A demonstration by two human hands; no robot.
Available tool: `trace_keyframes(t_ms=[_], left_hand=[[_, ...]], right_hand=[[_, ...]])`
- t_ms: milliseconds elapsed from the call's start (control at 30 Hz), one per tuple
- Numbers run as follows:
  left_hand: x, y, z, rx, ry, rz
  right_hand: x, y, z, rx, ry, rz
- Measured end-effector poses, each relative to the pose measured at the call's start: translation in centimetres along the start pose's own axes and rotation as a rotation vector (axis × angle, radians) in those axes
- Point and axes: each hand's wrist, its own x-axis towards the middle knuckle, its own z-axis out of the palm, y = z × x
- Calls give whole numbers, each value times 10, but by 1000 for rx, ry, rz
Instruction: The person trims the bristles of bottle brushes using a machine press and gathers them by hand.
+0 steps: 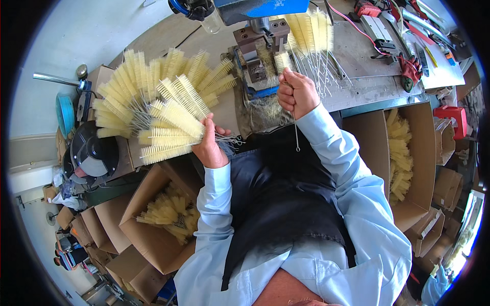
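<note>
At centre left of the frame, the left hand (209,145) is gripping a fanned bunch of yellow bottle brushes (173,120) by their wires. The right hand (297,94), upper centre, is pinching a single brush (284,62) at the metal press (260,51), its wire handle hanging down.

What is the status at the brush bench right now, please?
Left hand grips a fan of yellow bottle brushes. Right hand holds single brush at the small press, wire stem hanging. Nothing blocking.

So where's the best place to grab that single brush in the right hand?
Probably the bare twisted-wire stem of the single brush, from below. It hangs free under the right hand, while the bristle head points up at the machine.
</note>
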Motion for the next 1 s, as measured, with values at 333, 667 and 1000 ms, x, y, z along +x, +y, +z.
trace_keyframes(t_ms=[333, 667, 1000], left_hand=[[4, -6, -5, -37, -77, 59], [-18, -7, 6, -94, -54, -55], [-60, -5, 31, -101, -288, -306]], right_hand=[[-11, -21, -3, -246, 88, -77], [4, -42, 2, -967, 431, -1189], [-10, 65, 28, -581, -53, -195]])
